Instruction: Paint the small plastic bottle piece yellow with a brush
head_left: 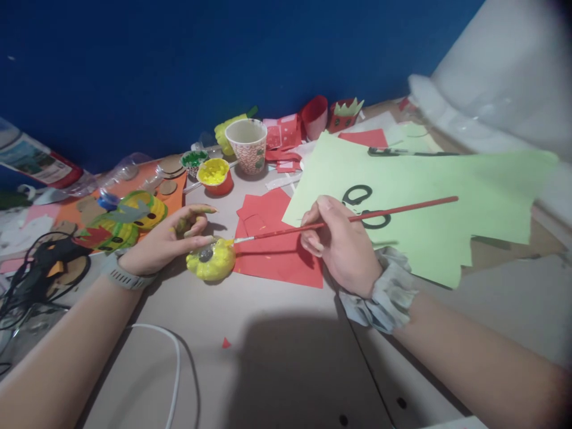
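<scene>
A red-handled paintbrush [415,206] is pinched in my right hand [346,247], its pale bristle end pointing left. The tip touches the right upper edge of a yellow-painted, lobed plastic piece [217,266] with a dark grey centre, which lies on the table. My left hand [187,229] is beside that piece, its thumb at the upper rim and its paint-smeared fingers apart, some of them bent. Red paper [286,262] lies under the brush. Beyond my hands stand a tub of yellow paint [214,173] and a smaller cup of green paint [194,159].
Behind the paints stands a patterned paper cup [248,146]. Black-handled scissors [375,219] lie on green paper [420,190] to the right. Painted pumpkin-like crafts [143,210] and a black cable [36,274] are at left. A white cable [174,363] crosses the front.
</scene>
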`<state>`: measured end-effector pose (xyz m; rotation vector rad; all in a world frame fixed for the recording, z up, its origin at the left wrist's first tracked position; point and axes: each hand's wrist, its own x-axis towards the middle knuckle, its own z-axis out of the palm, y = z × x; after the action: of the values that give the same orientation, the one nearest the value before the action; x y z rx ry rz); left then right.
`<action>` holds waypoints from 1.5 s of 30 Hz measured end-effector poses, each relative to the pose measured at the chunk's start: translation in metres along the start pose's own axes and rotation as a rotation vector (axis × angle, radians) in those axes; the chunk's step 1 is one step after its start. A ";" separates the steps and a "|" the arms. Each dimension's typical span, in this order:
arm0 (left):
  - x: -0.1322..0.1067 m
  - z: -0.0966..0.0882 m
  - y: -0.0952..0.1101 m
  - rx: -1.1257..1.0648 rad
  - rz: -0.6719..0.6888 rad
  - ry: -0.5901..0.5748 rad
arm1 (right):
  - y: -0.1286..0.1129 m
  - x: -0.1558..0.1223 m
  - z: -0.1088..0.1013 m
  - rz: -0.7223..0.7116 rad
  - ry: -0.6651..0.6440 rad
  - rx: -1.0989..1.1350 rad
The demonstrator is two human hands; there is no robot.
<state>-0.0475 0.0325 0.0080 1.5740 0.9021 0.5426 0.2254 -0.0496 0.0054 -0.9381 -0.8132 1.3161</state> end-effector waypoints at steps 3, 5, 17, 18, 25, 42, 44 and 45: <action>0.000 0.000 -0.001 -0.009 -0.004 0.004 | 0.001 -0.001 0.001 0.002 -0.035 -0.049; 0.001 -0.001 -0.001 -0.017 0.000 -0.001 | 0.002 -0.002 0.000 0.017 -0.055 -0.055; 0.001 0.002 0.002 -0.030 -0.010 -0.019 | -0.001 -0.002 -0.001 0.021 -0.063 -0.035; 0.001 0.001 0.002 -0.035 -0.008 -0.023 | 0.000 -0.002 -0.001 0.030 -0.075 -0.040; 0.001 0.002 0.002 -0.006 0.008 -0.033 | 0.001 -0.003 0.001 0.011 -0.062 -0.041; 0.002 0.006 0.009 0.036 -0.017 -0.019 | -0.001 -0.008 0.003 -0.111 -0.041 -0.164; 0.002 0.006 0.009 0.018 -0.021 -0.020 | -0.005 -0.004 -0.001 -0.121 0.013 -0.113; 0.002 0.006 0.009 0.006 -0.024 -0.019 | -0.007 -0.001 -0.003 -0.107 0.027 -0.070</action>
<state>-0.0397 0.0303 0.0149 1.5700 0.9077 0.5072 0.2303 -0.0511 0.0103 -0.9522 -0.8812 1.1873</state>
